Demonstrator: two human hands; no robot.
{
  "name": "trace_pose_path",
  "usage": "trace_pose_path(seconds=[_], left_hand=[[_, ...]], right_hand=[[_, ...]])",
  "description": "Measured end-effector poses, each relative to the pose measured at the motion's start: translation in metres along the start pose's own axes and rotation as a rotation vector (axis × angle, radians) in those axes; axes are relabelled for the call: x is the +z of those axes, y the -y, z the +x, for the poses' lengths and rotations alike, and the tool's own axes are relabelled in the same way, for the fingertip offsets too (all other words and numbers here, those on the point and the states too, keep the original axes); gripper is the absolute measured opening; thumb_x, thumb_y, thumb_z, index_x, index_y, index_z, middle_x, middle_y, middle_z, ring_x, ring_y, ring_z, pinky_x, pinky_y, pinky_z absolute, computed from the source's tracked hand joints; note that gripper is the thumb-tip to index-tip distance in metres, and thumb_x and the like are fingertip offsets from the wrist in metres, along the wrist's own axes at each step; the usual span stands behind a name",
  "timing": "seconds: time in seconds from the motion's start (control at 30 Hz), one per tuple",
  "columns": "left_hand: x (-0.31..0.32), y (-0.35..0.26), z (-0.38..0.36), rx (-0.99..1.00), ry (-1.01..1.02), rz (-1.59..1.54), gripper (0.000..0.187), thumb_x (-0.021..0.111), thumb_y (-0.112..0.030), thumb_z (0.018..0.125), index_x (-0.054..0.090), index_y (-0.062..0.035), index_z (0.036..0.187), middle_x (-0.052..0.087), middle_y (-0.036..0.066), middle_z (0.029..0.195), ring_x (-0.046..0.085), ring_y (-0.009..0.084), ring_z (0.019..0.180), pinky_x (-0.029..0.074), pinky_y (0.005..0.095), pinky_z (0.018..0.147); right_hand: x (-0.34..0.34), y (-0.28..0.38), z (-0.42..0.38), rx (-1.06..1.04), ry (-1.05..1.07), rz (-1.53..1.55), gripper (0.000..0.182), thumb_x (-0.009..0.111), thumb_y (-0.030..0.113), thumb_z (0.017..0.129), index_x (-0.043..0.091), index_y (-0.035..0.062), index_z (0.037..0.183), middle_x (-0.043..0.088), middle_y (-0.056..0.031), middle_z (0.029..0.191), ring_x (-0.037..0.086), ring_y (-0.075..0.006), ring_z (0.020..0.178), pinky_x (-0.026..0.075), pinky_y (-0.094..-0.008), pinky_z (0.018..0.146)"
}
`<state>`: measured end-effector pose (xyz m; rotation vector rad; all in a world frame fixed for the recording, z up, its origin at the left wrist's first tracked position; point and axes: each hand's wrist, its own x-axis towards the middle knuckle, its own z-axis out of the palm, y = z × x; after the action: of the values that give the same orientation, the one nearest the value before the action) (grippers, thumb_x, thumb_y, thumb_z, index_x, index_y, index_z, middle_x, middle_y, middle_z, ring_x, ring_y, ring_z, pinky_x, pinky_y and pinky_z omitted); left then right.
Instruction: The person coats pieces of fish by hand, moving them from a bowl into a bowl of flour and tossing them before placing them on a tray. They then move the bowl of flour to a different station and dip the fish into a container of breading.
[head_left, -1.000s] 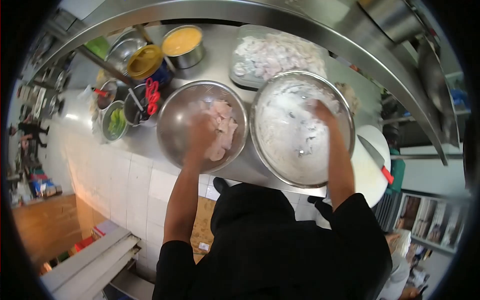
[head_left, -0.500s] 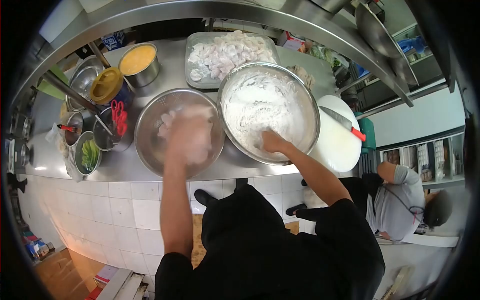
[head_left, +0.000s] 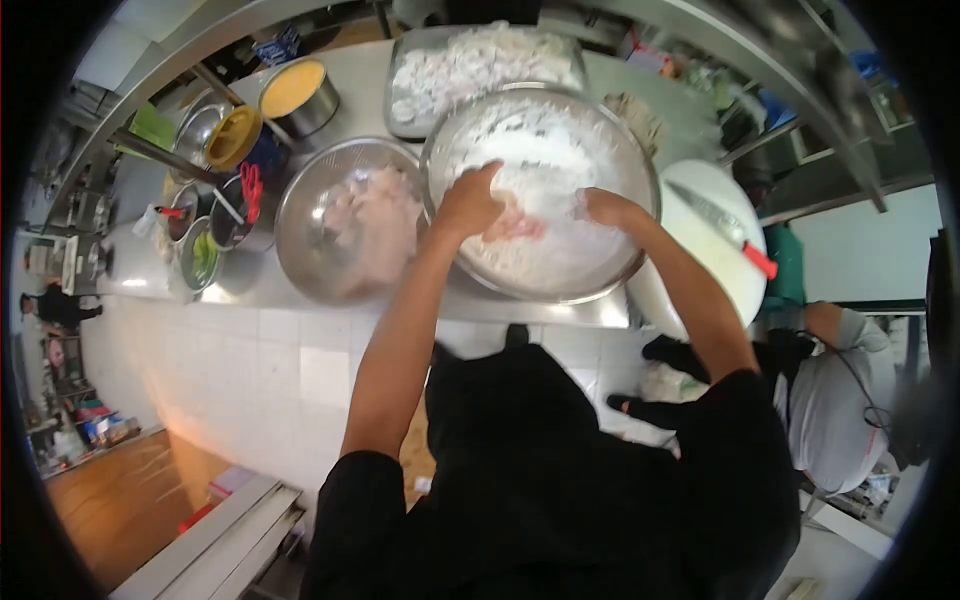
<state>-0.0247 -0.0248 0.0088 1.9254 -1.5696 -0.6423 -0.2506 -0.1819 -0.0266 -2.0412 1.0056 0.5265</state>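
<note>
A large steel bowl of white flour (head_left: pixel 530 150) stands at the middle of the counter, and both hands are in it. At its left side is my left hand (head_left: pixel 470 203), its fingers spread and apart. Pink raw meat pieces (head_left: pixel 515 222) lie on the flour just beside that palm. Across the bowl, my right hand (head_left: pixel 605 208) reaches in from the right rim, fingers loosely apart, its tips coated in flour and somewhat blurred. To the left, a perforated steel colander (head_left: pixel 300 255) holds more pale raw meat (head_left: pixel 375 225).
A tray of floured pieces (head_left: pixel 480 65) sits behind the bowl. At right, a knife (head_left: pixel 705 212) with a red handle lies on a white round board (head_left: pixel 690 270). Left stand a pot of yellow liquid (head_left: pixel 297 92) and red-handled scissors (head_left: pixel 251 185). Another person (head_left: pixel 840 400) is at right.
My left hand has moved right from the colander into the flour bowl, where pink meat now lies. My right hand has shifted to the bowl's right side. The camera view has shifted too.
</note>
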Motion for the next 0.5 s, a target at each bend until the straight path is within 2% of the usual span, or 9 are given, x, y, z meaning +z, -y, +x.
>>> trace_pose_path(seconds=[0.03,0.1,0.13,0.2,0.27,0.33,0.4,0.43,0.5], left_hand=[[-0.015,-0.020,-0.013,0.020,-0.071,0.024,0.046,0.054,-0.001,0.073,0.051,-0.0027,0.119,0.054,0.022,0.117,0.052,0.0355,0.108,0.042,0.0385,0.092],[-0.010,-0.020,-0.021,0.039,-0.102,0.031,0.047,0.052,0.000,0.072,0.052,-0.0031,0.118,0.055,0.020,0.117,0.052,0.0349,0.109,0.040,0.0382,0.093],[-0.010,-0.016,-0.023,0.069,-0.146,0.029,0.047,0.050,0.002,0.071,0.053,-0.0035,0.117,0.056,0.019,0.116,0.051,0.0343,0.109,0.039,0.0380,0.095],[-0.001,-0.001,-0.034,0.116,-0.256,0.126,0.048,0.049,0.003,0.069,0.053,-0.0028,0.116,0.054,0.019,0.117,0.048,0.0354,0.112,0.037,0.0402,0.097],[0.006,0.004,-0.043,0.185,-0.362,0.223,0.049,0.047,0.005,0.067,0.053,-0.0020,0.115,0.052,0.020,0.118,0.045,0.0365,0.114,0.034,0.0423,0.099],[0.008,0.003,-0.050,0.156,-0.721,0.269,0.051,0.047,0.007,0.066,0.052,-0.0007,0.116,0.044,0.020,0.124,0.035,0.0406,0.119,0.027,0.0476,0.103],[0.016,0.005,-0.054,0.128,-0.704,0.150,0.056,0.046,0.008,0.065,0.045,0.0031,0.121,0.040,0.025,0.125,0.032,0.0437,0.120,0.023,0.0507,0.103],[0.018,0.003,-0.053,0.031,-0.741,0.099,0.058,0.045,0.008,0.065,0.041,0.0044,0.123,0.040,0.027,0.124,0.032,0.0439,0.120,0.023,0.0497,0.103],[0.021,0.001,-0.050,-0.056,-0.781,0.034,0.061,0.045,0.009,0.065,0.037,0.0058,0.126,0.040,0.028,0.124,0.033,0.0440,0.120,0.023,0.0487,0.103]], right_hand=[[0.018,-0.014,0.021,-0.135,0.087,-0.234,0.041,0.055,0.024,0.082,0.055,-0.0063,0.110,0.060,-0.0240,0.106,0.059,-0.0338,0.097,0.047,-0.0410,0.079],[0.043,0.042,-0.013,-0.095,0.122,-0.146,0.042,0.049,0.013,0.084,0.047,-0.0045,0.122,0.052,-0.0237,0.121,0.052,-0.0303,0.110,0.042,-0.0400,0.089],[0.075,0.028,0.019,-0.325,0.082,-0.104,0.048,0.050,0.015,0.084,0.042,-0.0043,0.127,0.049,-0.0247,0.125,0.049,-0.0338,0.114,0.037,-0.0407,0.095],[0.069,0.066,-0.002,-0.384,0.071,-0.014,0.044,0.051,0.017,0.084,0.046,-0.0020,0.123,0.054,-0.0202,0.118,0.052,-0.0321,0.108,0.041,-0.0404,0.090],[0.023,0.103,-0.027,-0.406,0.230,0.578,0.037,0.052,0.020,0.084,0.051,0.0000,0.115,0.057,-0.0156,0.107,0.054,-0.0263,0.100,0.047,-0.0386,0.081],[0.001,0.072,0.026,-0.412,0.014,0.672,0.034,0.053,0.025,0.084,0.052,0.0018,0.109,0.056,-0.0119,0.099,0.055,-0.0213,0.090,0.049,-0.0361,0.071],[-0.019,0.046,0.083,-0.216,-0.327,0.608,0.035,0.060,0.027,0.078,0.060,0.0020,0.103,0.064,-0.0136,0.089,0.062,-0.0270,0.080,0.051,-0.0367,0.066],[-0.018,0.042,0.124,-0.227,-0.335,0.618,0.035,0.060,0.027,0.078,0.060,0.0020,0.103,0.064,-0.0136,0.089,0.062,-0.0270,0.080,0.051,-0.0367,0.066],[-0.016,0.027,0.185,0.033,-0.779,0.484,0.035,0.059,0.031,0.077,0.064,0.0006,0.094,0.065,-0.0187,0.093,0.064,-0.0323,0.084,0.051,-0.0408,0.070]])
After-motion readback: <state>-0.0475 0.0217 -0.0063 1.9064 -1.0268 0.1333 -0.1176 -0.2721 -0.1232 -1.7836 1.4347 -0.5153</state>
